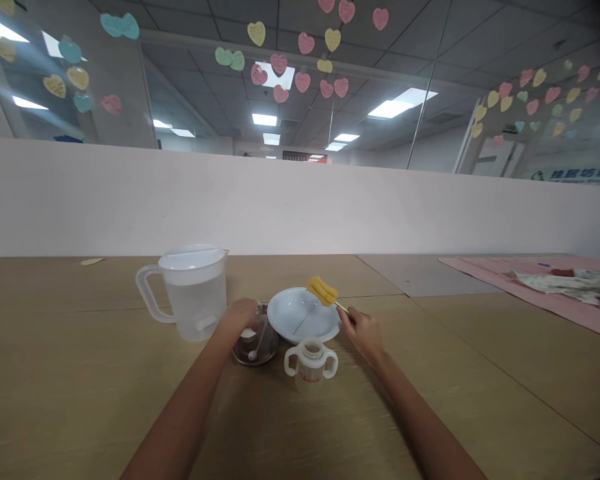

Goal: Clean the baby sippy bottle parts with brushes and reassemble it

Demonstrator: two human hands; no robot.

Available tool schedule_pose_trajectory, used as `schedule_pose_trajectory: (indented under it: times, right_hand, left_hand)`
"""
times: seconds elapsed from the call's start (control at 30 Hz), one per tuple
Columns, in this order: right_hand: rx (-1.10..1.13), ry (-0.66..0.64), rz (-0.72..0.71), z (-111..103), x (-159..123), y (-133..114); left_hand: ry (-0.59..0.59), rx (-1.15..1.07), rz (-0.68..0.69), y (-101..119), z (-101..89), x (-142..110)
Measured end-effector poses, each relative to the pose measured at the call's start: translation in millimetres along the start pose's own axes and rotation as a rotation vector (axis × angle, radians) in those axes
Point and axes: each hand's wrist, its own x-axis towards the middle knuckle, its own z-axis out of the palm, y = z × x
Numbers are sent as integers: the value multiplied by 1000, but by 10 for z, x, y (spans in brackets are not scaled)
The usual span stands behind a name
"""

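Observation:
My right hand [364,331] grips the thin green handle of a sponge brush. Its yellow sponge head [323,291] is held over the right rim of a white bowl [284,319]. My left hand [240,317] reaches to a round metal dish [267,348], fingers bent around something clear that is mostly hidden. In the dish lie small bottle parts, among them a thin straw with a white weighted end [253,356]. In front of the bowl stands a clear baby bottle [310,373], uncapped, with two white side handles.
A lidded translucent pitcher [195,293], partly full of water, stands left of the dish. At the far right, a pink mat [470,272] carries cloths [563,285]. A flat pale piece [93,261] lies at the back left. A low white wall [290,207] runs behind the table.

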Motion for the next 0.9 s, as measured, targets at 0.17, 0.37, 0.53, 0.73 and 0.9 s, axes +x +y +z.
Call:
schedule_pose_trajectory:
  times: [0.17, 0.37, 0.53, 0.73, 0.9]
  right_hand:
    - [-11, 6, 4, 3, -3, -3]
    - [-23, 8, -10, 9, -6, 6]
    - [-26, -5, 6, 7, -6, 2]
    - [-23, -8, 9, 0, -5, -13]
    - [-5, -22, 7, 2, -8, -15]
  left_hand:
    - [-7, 1, -11, 8, -1, 10]
    - [-18, 17, 3, 24, -53, -21]
    - [-24, 47, 3, 37, -79, -46]
    - [-10, 45, 2, 47, -66, -60]
    - [-2, 15, -10, 55, -47, -47]
